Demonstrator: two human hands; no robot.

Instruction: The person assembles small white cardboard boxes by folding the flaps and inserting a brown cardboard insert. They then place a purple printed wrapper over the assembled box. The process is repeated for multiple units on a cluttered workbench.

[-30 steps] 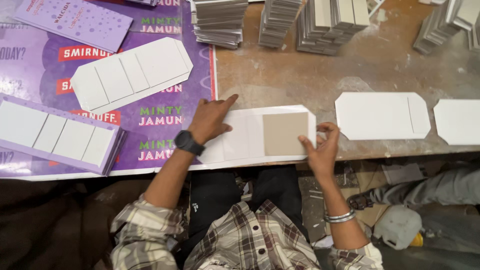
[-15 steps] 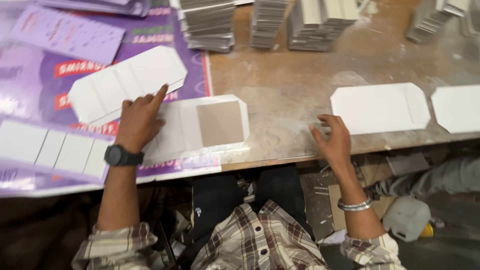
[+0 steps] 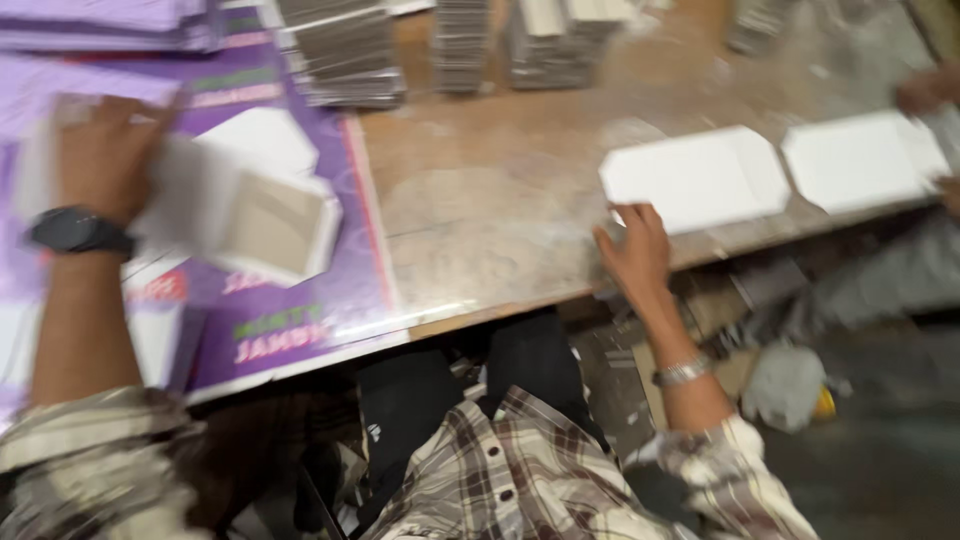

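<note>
Both hands work: left hand (image 3: 105,150) grips the white card (image 3: 240,215); open right hand (image 3: 635,250) touches another sheet (image 3: 695,178).

This was a small packaging workshop, where boxes were made up by hand. A worn, glue-stained wooden workbench (image 3: 500,200) carried rows of stacked grey board pieces (image 3: 345,55) along its far edge, and flat white die-cut blanks (image 3: 700,175) lay near the front. Large purple printed sheets (image 3: 290,310) covered the bench's left side. Under the bench, scraps and offcuts (image 3: 700,330) littered the floor beside the seated worker's legs.
</note>
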